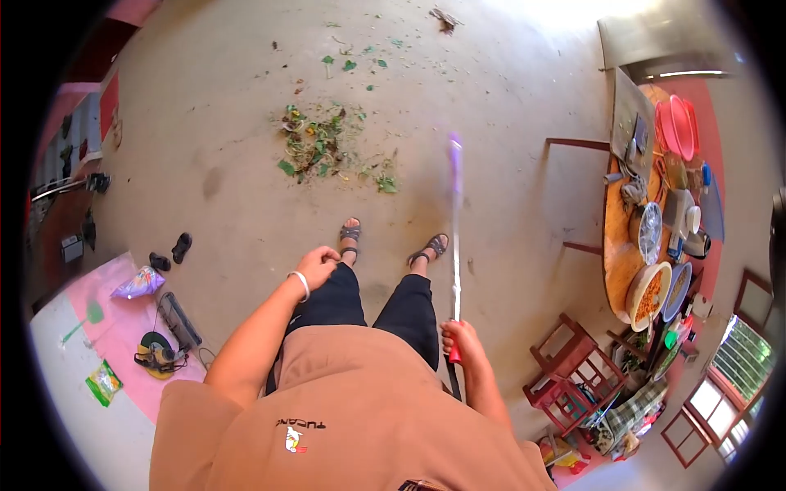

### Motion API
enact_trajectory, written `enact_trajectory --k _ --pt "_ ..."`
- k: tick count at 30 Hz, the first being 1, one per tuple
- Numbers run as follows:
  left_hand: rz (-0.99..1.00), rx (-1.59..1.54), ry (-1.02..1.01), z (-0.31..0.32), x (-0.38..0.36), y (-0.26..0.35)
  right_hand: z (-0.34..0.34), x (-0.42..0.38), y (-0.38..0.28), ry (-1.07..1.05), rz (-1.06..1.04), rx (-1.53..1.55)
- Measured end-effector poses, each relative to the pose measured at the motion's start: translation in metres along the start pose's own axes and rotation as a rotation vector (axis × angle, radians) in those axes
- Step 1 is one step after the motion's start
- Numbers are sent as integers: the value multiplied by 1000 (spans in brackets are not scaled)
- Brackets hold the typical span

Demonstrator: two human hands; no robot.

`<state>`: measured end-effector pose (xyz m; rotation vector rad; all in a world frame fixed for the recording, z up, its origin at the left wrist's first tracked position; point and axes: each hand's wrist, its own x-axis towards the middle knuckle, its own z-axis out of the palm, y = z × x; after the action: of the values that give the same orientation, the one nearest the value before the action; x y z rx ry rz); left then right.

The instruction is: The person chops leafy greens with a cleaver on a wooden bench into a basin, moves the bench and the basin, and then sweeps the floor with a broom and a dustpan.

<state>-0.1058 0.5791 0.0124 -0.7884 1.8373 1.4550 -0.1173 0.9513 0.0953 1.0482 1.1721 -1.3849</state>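
Note:
My right hand (464, 342) is wrapped around the red grip of a long-handled broom (456, 270). Its pale shaft points forward over the floor, and the narrow purple end is blurred. My left hand (318, 266), with a white band at the wrist, hangs by my left thigh. Its fingers are loosely curled together and nothing shows in them. Ahead of my feet lies a heap of green leaves and plant scraps (315, 143), left of the broom's end. Smaller leaf bits (350, 65) are scattered beyond it.
A wooden table (618, 278) on the right bears basins, bowls and other items. Nearer on that side stands a red-brown wooden chair (565, 352). Loose dark shoes (182, 247) lie at left, by a pink-and-white surface (123, 327) with bags and a cap. A dry clump (444, 20) lies far ahead.

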Motion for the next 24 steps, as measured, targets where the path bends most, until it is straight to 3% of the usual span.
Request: enact_trajectory --k 2,5,7,10,13,14,15,18,21,24 --pt "30 -33 -20 -18 -2 -12 -1 3 13 114 42 55" --pt "-78 31 4 -51 -8 -46 3 28 25 181 81 70" --pt "-30 111 95 -82 -18 -94 8 55 34 102 97 225" --pt "-268 109 224 -129 -55 -144 59 83 35 -119 117 348" --pt "-466 86 313 -162 -90 -188 118 87 19 -186 239 331" --pt "-469 94 310 -162 -101 -193 125 93 14 -306 272 400" --pt "-538 132 280 -167 -108 -193 133 98 8 -431 298 467" --pt "-569 233 225 -175 -104 -171 129 84 -19 -400 158 388" --pt "-412 307 202 -158 -71 -136 106 45 -40 -378 107 382" --pt "-225 221 199 -137 -46 -56 58 33 -52 -404 10 419"
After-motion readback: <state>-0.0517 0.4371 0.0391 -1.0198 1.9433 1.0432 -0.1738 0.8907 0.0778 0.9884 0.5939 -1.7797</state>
